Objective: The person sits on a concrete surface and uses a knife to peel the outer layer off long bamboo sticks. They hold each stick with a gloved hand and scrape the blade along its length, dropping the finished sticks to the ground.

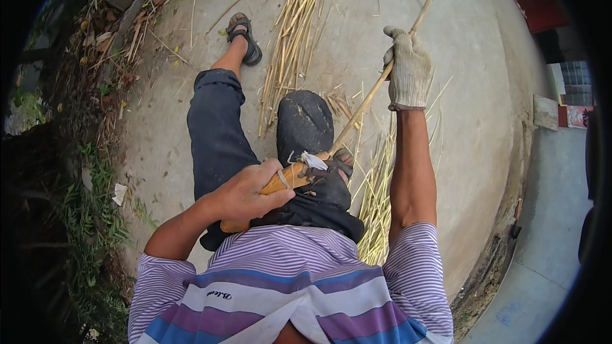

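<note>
My bare left hand (241, 192) is closed around a smooth orange-brown wooden piece (288, 179) lying across my lap. A pale band circles this piece, and a white scrap of cloth (313, 160) sits at its far end. In a knitted work glove, my right hand (410, 75) grips a long thin tan cane (368, 100) out to the front right. The cane slants from beyond that hand down to the end of the wooden piece by my bent knee. Whether a blade sits where they meet, I cannot tell.
A bundle of long tan canes (294, 38) lies on the concrete floor (468, 153) ahead. Pale yellow-green strips (377, 207) are piled at my right side. Plants (95, 197) and dry litter border the left. A low ledge (510, 236) runs along the right.
</note>
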`<state>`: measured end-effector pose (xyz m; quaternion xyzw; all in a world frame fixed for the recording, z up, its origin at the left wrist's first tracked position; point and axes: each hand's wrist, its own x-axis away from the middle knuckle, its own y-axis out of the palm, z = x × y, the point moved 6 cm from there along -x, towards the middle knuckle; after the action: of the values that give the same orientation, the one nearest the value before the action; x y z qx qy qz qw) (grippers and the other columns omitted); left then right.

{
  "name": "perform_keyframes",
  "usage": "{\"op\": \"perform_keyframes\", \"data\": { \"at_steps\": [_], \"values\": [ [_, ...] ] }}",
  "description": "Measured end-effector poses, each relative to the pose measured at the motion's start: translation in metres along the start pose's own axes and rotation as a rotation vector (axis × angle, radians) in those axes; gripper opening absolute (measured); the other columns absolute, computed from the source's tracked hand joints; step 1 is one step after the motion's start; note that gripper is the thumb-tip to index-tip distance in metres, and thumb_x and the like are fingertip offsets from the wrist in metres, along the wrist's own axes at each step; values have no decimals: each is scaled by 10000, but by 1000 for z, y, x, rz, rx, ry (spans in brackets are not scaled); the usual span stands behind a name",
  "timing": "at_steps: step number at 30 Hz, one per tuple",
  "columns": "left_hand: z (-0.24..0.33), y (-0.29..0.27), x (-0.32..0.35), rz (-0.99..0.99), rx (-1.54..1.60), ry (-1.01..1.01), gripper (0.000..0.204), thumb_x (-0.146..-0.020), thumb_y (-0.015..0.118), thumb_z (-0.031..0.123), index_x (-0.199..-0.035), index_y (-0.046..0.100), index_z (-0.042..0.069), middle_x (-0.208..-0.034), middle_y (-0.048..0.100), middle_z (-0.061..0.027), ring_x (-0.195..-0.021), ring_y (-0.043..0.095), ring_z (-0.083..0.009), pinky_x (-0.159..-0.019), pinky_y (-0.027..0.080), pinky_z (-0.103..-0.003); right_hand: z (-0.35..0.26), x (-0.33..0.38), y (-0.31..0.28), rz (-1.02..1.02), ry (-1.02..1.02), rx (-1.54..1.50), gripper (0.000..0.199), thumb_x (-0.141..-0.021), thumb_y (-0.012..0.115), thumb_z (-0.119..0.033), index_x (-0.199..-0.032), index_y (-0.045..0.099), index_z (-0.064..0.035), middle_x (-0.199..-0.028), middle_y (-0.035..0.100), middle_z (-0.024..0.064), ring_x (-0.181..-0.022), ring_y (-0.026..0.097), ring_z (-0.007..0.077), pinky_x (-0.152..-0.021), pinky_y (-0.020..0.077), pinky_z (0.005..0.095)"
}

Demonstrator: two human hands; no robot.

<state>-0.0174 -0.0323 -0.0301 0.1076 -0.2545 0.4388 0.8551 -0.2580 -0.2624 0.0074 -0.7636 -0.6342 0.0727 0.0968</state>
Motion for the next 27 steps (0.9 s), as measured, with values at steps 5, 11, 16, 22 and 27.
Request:
{"op": "perform_keyframes", "data": {
  "at_steps": [5,11,16,22,27],
  "values": [
    [-2,-9,-7,96,-152,112,339,-941,692,274,-1018,517,-5,-712,610,-63,-532,585,-114,-486,473,-283,8,8,6,38,10,89,311,-941,565,-244,-1043,731,-2,-610,580,29,-482,546,113,-449,451,278],
    [14,-22,-20,52,-28,-24,368,-924,695,298,-990,518,-18,-731,607,-130,-556,603,-178,-560,490,-357,40,65,24,80,-104,117,281,-971,580,-205,-1131,683,3,-659,569,19,-529,547,107,-493,463,275],
    [-3,-9,-12,52,-292,41,410,-911,686,341,-1002,512,-20,-807,630,-218,-686,652,-321,-660,490,-427,6,22,17,-78,73,-679,306,-1016,549,-206,-1174,599,52,-753,581,26,-586,544,122,-535,486,270],
    [-2,-35,4,175,-419,106,405,-871,711,356,-1007,562,4,-815,634,-242,-778,661,-404,-698,489,-464,-33,-103,-18,-145,154,-1022,353,-1053,381,-316,-1137,553,-20,-576,319,-35,-436,289,77,-391,314,244],
    [91,-85,-34,377,-432,320,403,-845,752,304,-1016,559,-6,-795,604,-197,-736,636,-317,-689,489,-412,-55,-43,37,-43,128,-1064,296,-1066,414,-317,-1006,563,-68,-516,317,-78,-389,268,92,-354,269,261]
  ]
}}
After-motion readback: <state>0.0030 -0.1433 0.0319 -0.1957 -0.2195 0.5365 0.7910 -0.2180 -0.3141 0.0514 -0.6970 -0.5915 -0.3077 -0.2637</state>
